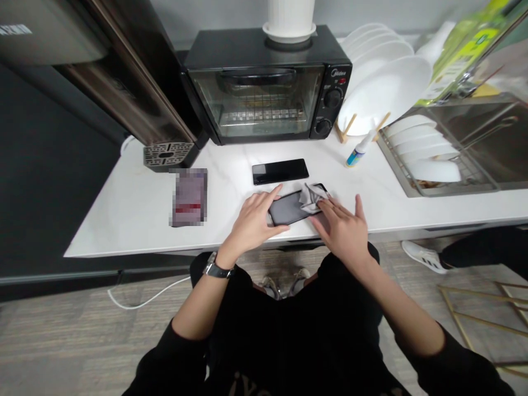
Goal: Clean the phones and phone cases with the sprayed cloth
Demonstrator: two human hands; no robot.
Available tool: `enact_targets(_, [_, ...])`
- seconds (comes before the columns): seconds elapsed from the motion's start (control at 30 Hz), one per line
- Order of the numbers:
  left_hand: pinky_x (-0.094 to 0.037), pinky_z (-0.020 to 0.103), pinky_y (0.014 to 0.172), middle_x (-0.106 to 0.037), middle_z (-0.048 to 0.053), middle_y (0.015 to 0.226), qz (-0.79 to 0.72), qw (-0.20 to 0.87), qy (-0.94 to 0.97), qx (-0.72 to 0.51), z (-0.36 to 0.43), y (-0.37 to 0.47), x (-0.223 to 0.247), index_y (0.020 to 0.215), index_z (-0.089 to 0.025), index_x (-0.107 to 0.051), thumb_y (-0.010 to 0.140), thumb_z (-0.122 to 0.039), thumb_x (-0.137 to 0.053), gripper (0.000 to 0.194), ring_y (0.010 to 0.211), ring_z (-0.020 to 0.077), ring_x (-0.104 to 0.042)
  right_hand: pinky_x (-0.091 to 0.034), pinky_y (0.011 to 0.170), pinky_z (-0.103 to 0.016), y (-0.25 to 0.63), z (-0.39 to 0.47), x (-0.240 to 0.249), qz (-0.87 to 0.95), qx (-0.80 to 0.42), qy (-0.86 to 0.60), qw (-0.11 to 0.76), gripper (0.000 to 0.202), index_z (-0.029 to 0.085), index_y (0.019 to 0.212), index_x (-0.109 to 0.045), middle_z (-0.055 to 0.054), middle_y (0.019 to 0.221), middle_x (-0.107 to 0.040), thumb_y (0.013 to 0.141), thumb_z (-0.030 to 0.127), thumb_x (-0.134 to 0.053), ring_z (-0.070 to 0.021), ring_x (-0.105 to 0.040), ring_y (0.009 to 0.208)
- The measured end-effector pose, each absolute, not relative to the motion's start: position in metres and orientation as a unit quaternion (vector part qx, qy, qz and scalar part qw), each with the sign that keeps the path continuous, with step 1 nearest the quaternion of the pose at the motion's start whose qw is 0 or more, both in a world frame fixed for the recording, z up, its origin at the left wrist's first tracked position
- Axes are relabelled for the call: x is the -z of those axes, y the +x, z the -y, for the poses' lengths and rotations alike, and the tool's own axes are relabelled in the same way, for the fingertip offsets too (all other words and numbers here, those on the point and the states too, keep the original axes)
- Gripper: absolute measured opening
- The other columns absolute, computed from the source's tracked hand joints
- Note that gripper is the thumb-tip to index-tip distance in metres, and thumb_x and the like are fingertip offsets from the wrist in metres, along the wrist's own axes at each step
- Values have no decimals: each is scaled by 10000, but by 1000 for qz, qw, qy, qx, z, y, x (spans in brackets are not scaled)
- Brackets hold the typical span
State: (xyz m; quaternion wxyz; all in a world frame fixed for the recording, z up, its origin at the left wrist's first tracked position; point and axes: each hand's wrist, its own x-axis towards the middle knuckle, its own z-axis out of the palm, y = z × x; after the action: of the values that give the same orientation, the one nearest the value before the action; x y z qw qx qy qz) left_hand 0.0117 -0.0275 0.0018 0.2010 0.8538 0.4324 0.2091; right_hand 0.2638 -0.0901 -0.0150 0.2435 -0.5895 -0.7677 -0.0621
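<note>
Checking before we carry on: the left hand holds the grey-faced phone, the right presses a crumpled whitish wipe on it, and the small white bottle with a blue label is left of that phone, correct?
Not quite: the head view shows the small white bottle with a blue label to the right of the grey-faced phone, not left. The rest stands.

Behind the white worktop (124, 220), which has faint veins, there is a plain grey wall (206, 14). The floor (61, 341) is streaked grey-brown; its material I cannot surely tell. A thin gold-coloured frame (487, 322) stands at right, a dark panel (37, 165) at left.
</note>
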Motion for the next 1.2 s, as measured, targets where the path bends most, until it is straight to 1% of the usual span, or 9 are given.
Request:
enact_targets(0.13, [-424, 456, 1098, -622, 95, 1420, -423, 196, 860, -206, 25, 10, 2, 1691, -265, -267, 887, -496, -799, 992, 1238, 318, -538, -298, 1274, -638, 221, 80, 18, 758, 52, -602, 244, 742, 20, 1326, -630, -302, 1422, -668, 1019, 682, -492, -418, -574, 1438])
enact_targets(0.27, [-451, 451, 1066, -635, 117, 1375, -429, 191, 860, -197, 24, 9, 3, 1682, -207, -302, 911, -280, -721, 880, 1183, 314, -541, -354, 1274, -564, 167, 88, 20, 810, -21, -524, 263, 834, 13, 1341, -619, -296, 1452, -648, 990, 753, -461, -384, -560, 1455])
enact_targets(0.33, [-449, 439, 1077, -643, 99, 1374, -435, 196, 855, -205, 24, 10, 2, 1681, -217, -298, 895, -235, -723, 893, 1202, 307, -539, -320, 1296, -568, 167, 91, 21, 823, -40, -502, 264, 800, 44, 1383, -608, -250, 1450, -669, 1004, 734, -459, -350, -566, 1456])
enact_targets(0.5, [-429, 460, 1106, -620, 99, 1448, -436, 198, 855, -202, 26, 12, -1, 1686, -251, -276, 867, -515, -818, 1017, 1267, 322, -543, -202, 1307, -675, 233, 79, 18, 788, 22, -567, 239, 641, 126, 1463, -590, -186, 1493, -658, 1062, 611, -466, -353, -599, 1427])
enact_targets(0.63, [-411, 461, 1124, -634, 52, 1459, -436, 205, 851, -208, 27, 12, 0, 1694, -323, -232, 843, -491, -851, 1066, 1286, 312, -546, -247, 1295, -658, 247, 83, 13, 770, 53, -593, 229, 674, 76, 1388, -641, -226, 1418, -700, 1041, 636, -496, -372, -661, 1348])
enact_targets(0.77, [-407, 451, 1124, -623, 65, 1485, -418, 200, 863, -201, 25, 9, 2, 1698, -280, -230, 892, -303, -776, 974, 1270, 306, -539, -293, 1308, -561, 202, 98, 13, 835, -21, -487, 255, 735, 67, 1346, -656, -214, 1404, -713, 1007, 702, -510, -327, -627, 1398])
enact_targets(0.83, [-401, 446, 1132, -616, 74, 1499, -407, 199, 869, -198, 24, 7, 2, 1696, -256, -240, 893, -258, -751, 951, 1279, 306, -535, -257, 1323, -569, 187, 95, 13, 835, -55, -476, 269, 681, 105, 1356, -656, -173, 1424, -711, 1024, 679, -498, -301, -627, 1402])
enact_targets(1.0, [-422, 470, 1113, -606, 116, 1497, -422, 207, 862, -191, 25, 8, -1, 1679, -240, -298, 914, -508, -763, 934, 1289, 334, -541, -186, 1323, -622, 221, 72, 13, 812, -33, -527, 250, 552, 176, 1417, -644, -120, 1459, -694, 1068, 578, -500, -299, -599, 1437])
enact_targets(1.2, [-399, 482, 1145, -624, 77, 1472, -431, 210, 854, -204, 28, 12, -2, 1680, -306, -277, 861, -500, -831, 1007, 1305, 331, -533, -151, 1323, -637, 261, 92, 16, 755, 42, -598, 266, 472, 177, 1329, -700, -134, 1389, -738, 1072, 531, -522, -307, -704, 1303])
